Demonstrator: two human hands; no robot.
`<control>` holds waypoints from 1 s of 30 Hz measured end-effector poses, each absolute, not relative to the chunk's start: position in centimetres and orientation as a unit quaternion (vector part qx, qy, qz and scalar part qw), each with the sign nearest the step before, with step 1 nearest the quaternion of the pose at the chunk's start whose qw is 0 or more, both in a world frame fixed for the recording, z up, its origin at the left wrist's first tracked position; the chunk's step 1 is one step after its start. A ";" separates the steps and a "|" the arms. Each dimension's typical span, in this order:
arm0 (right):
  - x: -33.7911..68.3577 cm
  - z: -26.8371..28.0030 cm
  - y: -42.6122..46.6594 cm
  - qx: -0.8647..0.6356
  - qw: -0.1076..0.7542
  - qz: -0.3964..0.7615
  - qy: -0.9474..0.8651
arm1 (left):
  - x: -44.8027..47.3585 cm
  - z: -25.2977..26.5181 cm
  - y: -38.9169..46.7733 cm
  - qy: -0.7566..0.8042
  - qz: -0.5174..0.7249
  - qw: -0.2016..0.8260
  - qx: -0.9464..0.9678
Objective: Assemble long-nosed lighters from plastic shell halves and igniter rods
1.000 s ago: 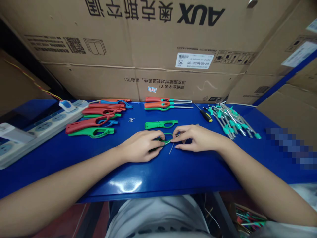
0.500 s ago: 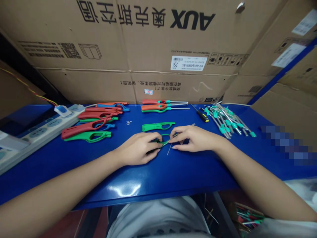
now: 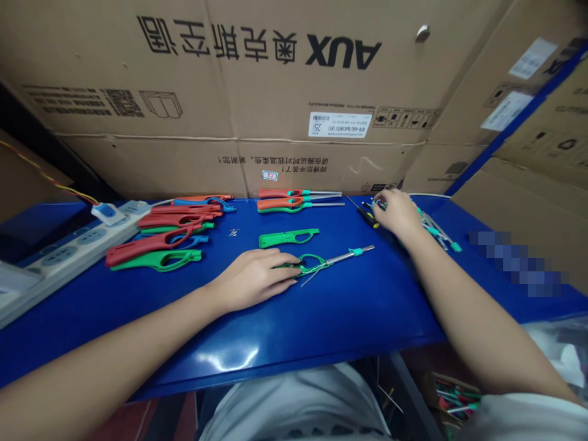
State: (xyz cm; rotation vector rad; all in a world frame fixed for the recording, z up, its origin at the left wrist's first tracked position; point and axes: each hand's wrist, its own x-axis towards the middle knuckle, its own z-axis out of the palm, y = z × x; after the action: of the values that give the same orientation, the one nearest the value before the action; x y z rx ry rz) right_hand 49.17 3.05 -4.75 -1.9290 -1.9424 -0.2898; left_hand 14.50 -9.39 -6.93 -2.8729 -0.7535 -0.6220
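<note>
My left hand (image 3: 260,278) is closed on a green lighter handle (image 3: 313,263), whose looped trigger end shows past the fingertips. From that end a metal lighter tube (image 3: 342,257) with a teal collar points right, and a thin metal rod (image 3: 311,277) crosses it. Another green handle half (image 3: 288,238) lies just behind. At the back right, my right hand (image 3: 399,214) is over the pile of metal tubes (image 3: 436,231) with teal collars. Its fingers are curled down among small parts; what they grip is too small to make out.
A yellow-and-black screwdriver (image 3: 369,218) lies beside the right hand. Red, green, blue and orange handles (image 3: 156,242) are stacked at left by a white power strip (image 3: 68,251). Lighters with tubes (image 3: 298,202) lie at the back before a cardboard wall (image 3: 257,92). Small metal bits (image 3: 234,233) lie mid-table.
My right hand has left the green handle and moved right and back to the tube pile. The tube with its teal collar now shows fully. My left hand stays on the handle.
</note>
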 end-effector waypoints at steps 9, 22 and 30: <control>50.5 -6.2 4.4 -0.748 0.139 -0.096 -0.642 | 14.3 -7.1 -9.3 -0.255 -0.221 0.034 -0.941; 47.4 -4.7 2.4 -0.525 0.336 0.231 -0.747 | 14.4 -6.7 -9.3 -0.334 -0.230 -0.038 -0.913; 44.5 -3.8 -1.1 -0.369 0.127 0.247 -0.887 | 14.7 -6.7 -9.3 -0.336 -0.242 -0.076 -0.907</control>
State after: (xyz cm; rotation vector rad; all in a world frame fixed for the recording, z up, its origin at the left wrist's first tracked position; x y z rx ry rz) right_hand 44.47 -1.14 -3.77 -1.0735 -2.5816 0.7199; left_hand 14.71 -9.33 -6.70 -2.9960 -1.1118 -0.8006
